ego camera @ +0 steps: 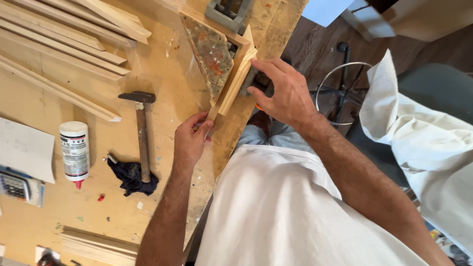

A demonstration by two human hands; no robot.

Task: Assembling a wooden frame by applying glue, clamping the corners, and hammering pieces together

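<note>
Scuffed plywood workbench [74, 93]: our left hand [189, 140] pinches pale wooden strip [231, 83] at its near end; right hand [283, 91] clasps grey corner clamp [253, 79] beside it.

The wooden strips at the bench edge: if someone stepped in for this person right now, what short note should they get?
Left hand: pinches the near end of a wooden strip in the corner clamp.
Right hand: grips the clamp's dark handle at the workbench edge.
Nearby: hammer lying on a dark rag, glue bottle on its side, spare strips stacked at the far left.
Done: strips sit in the clamp. Left: whether the joint is tight can't be told.
</note>
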